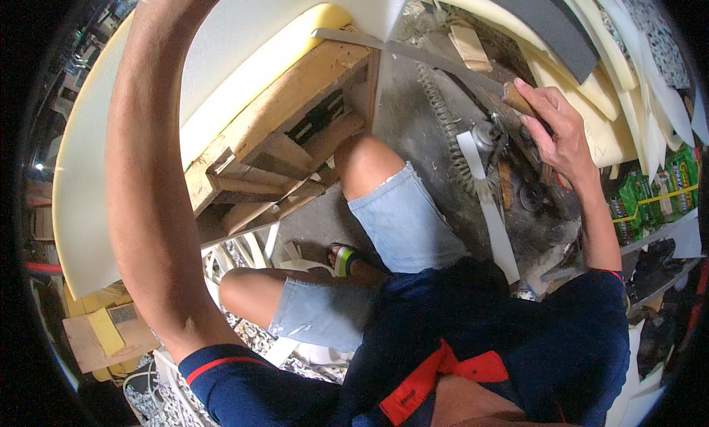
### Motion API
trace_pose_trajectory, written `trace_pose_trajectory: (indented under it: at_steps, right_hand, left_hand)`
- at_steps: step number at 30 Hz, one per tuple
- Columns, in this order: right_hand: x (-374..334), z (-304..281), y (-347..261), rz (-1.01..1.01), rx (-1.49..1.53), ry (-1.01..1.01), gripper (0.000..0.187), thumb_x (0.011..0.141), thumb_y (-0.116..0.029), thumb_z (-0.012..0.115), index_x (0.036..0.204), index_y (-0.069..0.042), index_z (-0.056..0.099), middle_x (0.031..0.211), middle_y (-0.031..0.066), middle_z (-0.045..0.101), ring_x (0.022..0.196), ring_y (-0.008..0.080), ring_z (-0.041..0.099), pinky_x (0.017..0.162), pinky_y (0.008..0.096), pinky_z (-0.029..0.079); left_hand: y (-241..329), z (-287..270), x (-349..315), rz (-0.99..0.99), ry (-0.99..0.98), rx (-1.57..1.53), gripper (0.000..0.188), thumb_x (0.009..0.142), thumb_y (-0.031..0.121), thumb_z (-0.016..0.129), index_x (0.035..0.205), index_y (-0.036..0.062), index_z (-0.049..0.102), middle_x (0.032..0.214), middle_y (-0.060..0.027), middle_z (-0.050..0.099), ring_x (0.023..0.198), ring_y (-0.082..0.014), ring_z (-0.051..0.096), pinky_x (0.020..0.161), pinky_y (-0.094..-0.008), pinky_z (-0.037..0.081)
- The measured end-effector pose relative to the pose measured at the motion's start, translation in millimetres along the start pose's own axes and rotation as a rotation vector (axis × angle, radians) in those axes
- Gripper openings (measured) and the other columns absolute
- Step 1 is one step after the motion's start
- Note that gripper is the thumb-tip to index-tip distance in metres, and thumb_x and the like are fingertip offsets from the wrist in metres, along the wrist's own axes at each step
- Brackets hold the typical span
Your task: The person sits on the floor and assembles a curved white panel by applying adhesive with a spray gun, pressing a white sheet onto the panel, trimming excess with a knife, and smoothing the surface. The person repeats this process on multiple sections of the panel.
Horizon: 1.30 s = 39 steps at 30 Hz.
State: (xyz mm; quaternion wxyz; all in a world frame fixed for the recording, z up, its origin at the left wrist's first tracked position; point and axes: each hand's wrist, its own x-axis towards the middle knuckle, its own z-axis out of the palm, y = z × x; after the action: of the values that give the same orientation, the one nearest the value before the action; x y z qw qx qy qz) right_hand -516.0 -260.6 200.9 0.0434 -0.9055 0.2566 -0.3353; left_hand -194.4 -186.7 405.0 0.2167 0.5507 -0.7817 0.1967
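Note:
In my right hand (559,128) is the wooden handle of a long knife (421,54), with the fingers closed round it. Its thin metal blade reaches left, and the tip lies over the end of a pale yellow foam piece (258,76) on a wooden bench (295,78). A large white foam sheet (258,10) stands behind the bench, near the blade; whether they touch I cannot tell. My left arm (148,169) stretches up past the sheet and leaves the picture at the top, so the left hand is out of sight.
Curved foam sheets (602,98) and a dark grey sheet (550,25) lean at the right. On the floor are a coiled hose (443,117), a white strip (496,231) and a round metal part (484,137). Green packages (657,191) sit at far right, boards (111,335) at lower left.

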Motion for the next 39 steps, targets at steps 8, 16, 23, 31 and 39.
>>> trace_pose_trajectory:
  at_steps: [8,16,23,31,39]
  right_hand:
    - [25.1,14.5,14.8,-0.008,-0.027,-0.053,0.054,0.087,0.001,0.066,0.139,-0.009,0.060,0.108,0.0167,0.066,0.095,0.0293,0.064,0.086,0.0351,0.051]
    - [27.7,11.7,34.2,-0.052,-0.047,-0.010,0.054,0.087,-0.004,0.069,0.140,-0.014,0.061,0.104,0.0163,0.066,0.092,0.0309,0.065,0.083,0.0383,0.051]
    - [46.3,16.0,61.2,-0.136,-0.065,0.002,0.056,0.087,-0.003,0.068,0.141,-0.014,0.060,0.105,0.0164,0.066,0.093,0.0304,0.065,0.085,0.0384,0.051]
    - [65.6,23.9,83.6,-0.170,-0.078,0.006,0.056,0.087,-0.001,0.066,0.141,-0.015,0.060,0.108,0.0154,0.067,0.094,0.0299,0.065,0.087,0.0373,0.051]
    - [70.9,15.0,98.9,-0.260,-0.113,0.076,0.054,0.089,-0.004,0.067,0.141,-0.016,0.060,0.108,0.0150,0.066,0.094,0.0292,0.065,0.084,0.0377,0.052]
  left_hand:
    - [13.4,1.6,-2.8,-0.024,0.057,-0.040,0.015,0.091,0.004,0.067,0.099,-0.0073,0.072,0.085,-0.0163,0.074,0.068,-0.0201,0.073,0.061,-0.0330,0.060]
    - [1.8,-4.5,3.5,-0.072,-0.037,-0.238,0.015,0.091,0.006,0.067,0.095,-0.0073,0.072,0.084,-0.0157,0.074,0.067,-0.0193,0.072,0.059,-0.0326,0.059]
    - [7.8,-1.9,2.1,-0.132,0.007,-0.085,0.016,0.091,0.006,0.067,0.094,-0.0080,0.072,0.084,-0.0168,0.074,0.066,-0.0199,0.072,0.059,-0.0326,0.059]
    - [-2.1,-2.6,4.7,-0.065,-0.003,-0.257,0.016,0.091,0.006,0.067,0.096,-0.0071,0.073,0.085,-0.0160,0.074,0.065,-0.0195,0.071,0.059,-0.0325,0.058]
    - [-6.6,2.3,-3.6,-0.005,0.047,-0.212,0.016,0.091,0.007,0.066,0.096,-0.0066,0.074,0.086,-0.0163,0.074,0.063,-0.0195,0.069,0.058,-0.0332,0.057]
